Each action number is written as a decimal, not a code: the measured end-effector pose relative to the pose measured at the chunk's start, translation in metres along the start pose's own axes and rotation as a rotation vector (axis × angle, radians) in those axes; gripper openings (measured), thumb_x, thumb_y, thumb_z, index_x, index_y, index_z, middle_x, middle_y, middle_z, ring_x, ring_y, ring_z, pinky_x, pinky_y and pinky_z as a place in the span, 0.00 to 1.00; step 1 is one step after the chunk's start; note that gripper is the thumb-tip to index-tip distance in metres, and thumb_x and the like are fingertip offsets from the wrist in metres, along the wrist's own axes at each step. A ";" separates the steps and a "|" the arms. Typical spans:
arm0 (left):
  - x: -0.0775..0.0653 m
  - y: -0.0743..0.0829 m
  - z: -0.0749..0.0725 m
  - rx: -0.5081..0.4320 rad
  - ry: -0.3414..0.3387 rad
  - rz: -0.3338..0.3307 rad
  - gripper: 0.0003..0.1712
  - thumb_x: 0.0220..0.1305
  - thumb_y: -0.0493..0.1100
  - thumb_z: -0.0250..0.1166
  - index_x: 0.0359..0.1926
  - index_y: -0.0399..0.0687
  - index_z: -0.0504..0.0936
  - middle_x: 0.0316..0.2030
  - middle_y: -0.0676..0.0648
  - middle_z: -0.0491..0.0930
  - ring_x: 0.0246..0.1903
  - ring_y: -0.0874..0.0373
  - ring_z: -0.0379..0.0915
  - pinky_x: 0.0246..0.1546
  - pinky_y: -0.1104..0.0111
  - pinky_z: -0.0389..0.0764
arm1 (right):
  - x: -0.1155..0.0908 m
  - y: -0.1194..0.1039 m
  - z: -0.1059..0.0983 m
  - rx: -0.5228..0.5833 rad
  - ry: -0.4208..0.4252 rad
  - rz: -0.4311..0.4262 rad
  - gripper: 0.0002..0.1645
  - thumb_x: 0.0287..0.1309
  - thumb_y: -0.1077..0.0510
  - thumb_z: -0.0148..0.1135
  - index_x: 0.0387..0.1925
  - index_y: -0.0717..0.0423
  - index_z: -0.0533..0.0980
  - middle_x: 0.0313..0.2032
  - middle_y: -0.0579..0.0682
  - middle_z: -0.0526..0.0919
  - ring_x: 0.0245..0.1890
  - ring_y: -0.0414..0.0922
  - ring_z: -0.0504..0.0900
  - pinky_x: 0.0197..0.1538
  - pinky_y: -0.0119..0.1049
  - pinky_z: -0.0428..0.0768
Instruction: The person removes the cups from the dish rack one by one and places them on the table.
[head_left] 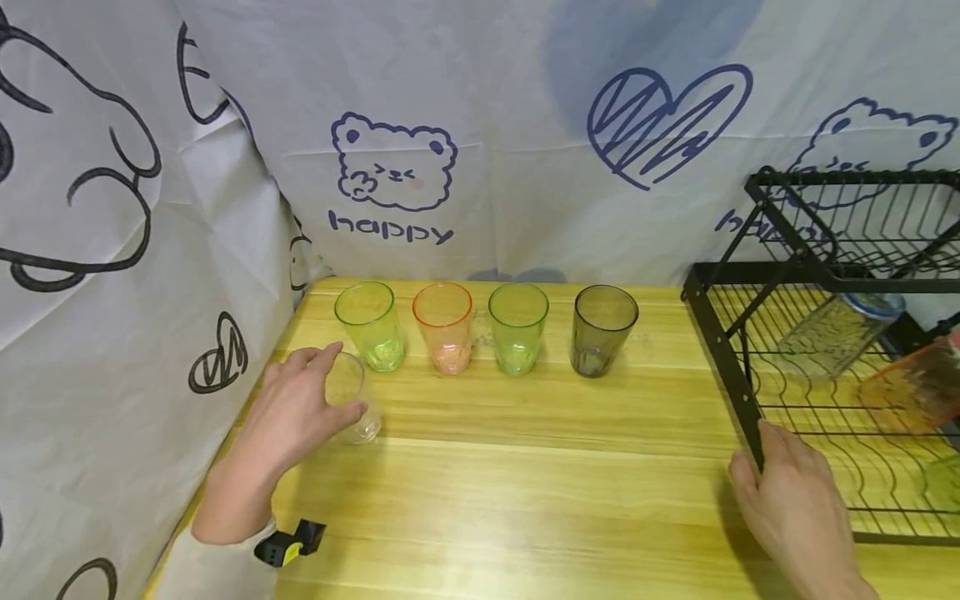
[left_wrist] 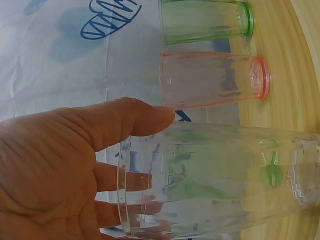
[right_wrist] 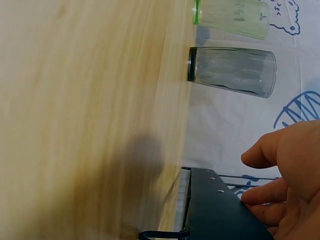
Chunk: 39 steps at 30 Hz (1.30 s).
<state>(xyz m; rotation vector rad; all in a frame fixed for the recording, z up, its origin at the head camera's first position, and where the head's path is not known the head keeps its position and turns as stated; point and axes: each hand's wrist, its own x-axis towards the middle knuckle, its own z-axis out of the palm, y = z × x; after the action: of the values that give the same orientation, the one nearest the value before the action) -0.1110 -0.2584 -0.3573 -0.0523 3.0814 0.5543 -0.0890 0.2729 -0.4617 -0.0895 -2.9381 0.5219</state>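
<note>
At the left of the table, my left hand (head_left: 296, 408) holds a clear tumbler (head_left: 365, 427) near its rim. The left wrist view shows the thumb (left_wrist: 160, 120) along one side of the clear tumbler (left_wrist: 215, 175) and the fingers behind it. The tumbler stands upright on the table. Behind it, a row holds a green tumbler (head_left: 371, 329), an orange-pink tumbler (head_left: 444, 329), a second green tumbler (head_left: 519, 329) and a dark grey tumbler (head_left: 600, 333). My right hand (head_left: 798, 504) is at the left edge of the black dish rack (head_left: 723, 367), fingers loosely bent and thumb apart, holding nothing.
On the rack's lower tier lie a clear tumbler with a blue end (head_left: 840, 333), an orange tumbler (head_left: 915, 387) and a partly visible green one (head_left: 945, 482). The rack's upper tier (head_left: 862, 177) overhangs the back. A printed white cloth (head_left: 525, 208) borders the wooden table (head_left: 517, 492).
</note>
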 end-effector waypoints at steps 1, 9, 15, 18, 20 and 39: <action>0.001 -0.001 0.000 0.003 0.000 0.002 0.52 0.63 0.55 0.72 0.80 0.36 0.60 0.72 0.24 0.63 0.64 0.23 0.61 0.59 0.30 0.72 | 0.000 0.000 0.000 0.003 0.003 -0.002 0.38 0.79 0.51 0.51 0.73 0.79 0.60 0.68 0.82 0.66 0.65 0.80 0.63 0.66 0.76 0.64; 0.005 -0.006 0.001 -0.003 0.004 0.000 0.52 0.64 0.53 0.71 0.80 0.34 0.60 0.72 0.23 0.63 0.65 0.20 0.59 0.64 0.30 0.67 | 0.000 0.001 0.001 0.019 0.010 0.004 0.38 0.78 0.51 0.52 0.73 0.78 0.60 0.68 0.81 0.66 0.65 0.80 0.63 0.65 0.76 0.64; 0.007 -0.006 0.001 -0.007 0.010 0.002 0.51 0.64 0.53 0.71 0.79 0.32 0.60 0.71 0.22 0.64 0.67 0.19 0.56 0.67 0.30 0.63 | 0.000 0.000 0.001 0.017 0.012 0.013 0.39 0.77 0.51 0.52 0.73 0.78 0.60 0.68 0.82 0.66 0.65 0.80 0.63 0.65 0.77 0.64; 0.008 -0.006 0.001 -0.003 0.010 0.003 0.52 0.64 0.53 0.71 0.79 0.31 0.60 0.71 0.21 0.64 0.68 0.19 0.56 0.68 0.30 0.62 | 0.000 0.000 0.001 0.018 0.016 0.011 0.39 0.77 0.52 0.52 0.73 0.78 0.60 0.68 0.82 0.66 0.65 0.80 0.63 0.64 0.77 0.64; 0.009 -0.006 0.001 0.002 0.005 -0.001 0.52 0.64 0.54 0.71 0.79 0.31 0.60 0.71 0.21 0.64 0.68 0.18 0.56 0.68 0.30 0.62 | -0.001 0.000 0.001 0.020 0.018 0.010 0.38 0.77 0.52 0.52 0.73 0.78 0.60 0.68 0.82 0.66 0.65 0.81 0.63 0.64 0.77 0.64; 0.012 -0.010 0.000 0.013 -0.036 -0.064 0.56 0.67 0.61 0.69 0.81 0.32 0.56 0.71 0.17 0.59 0.68 0.15 0.53 0.63 0.28 0.67 | -0.001 0.001 0.002 0.018 0.019 0.010 0.39 0.76 0.52 0.53 0.74 0.78 0.60 0.67 0.82 0.65 0.65 0.81 0.64 0.64 0.78 0.64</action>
<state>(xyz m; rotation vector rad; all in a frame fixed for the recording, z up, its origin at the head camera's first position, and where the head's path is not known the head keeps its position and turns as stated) -0.1224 -0.2681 -0.3605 -0.1383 3.0355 0.5264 -0.0883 0.2730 -0.4636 -0.1061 -2.9155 0.5462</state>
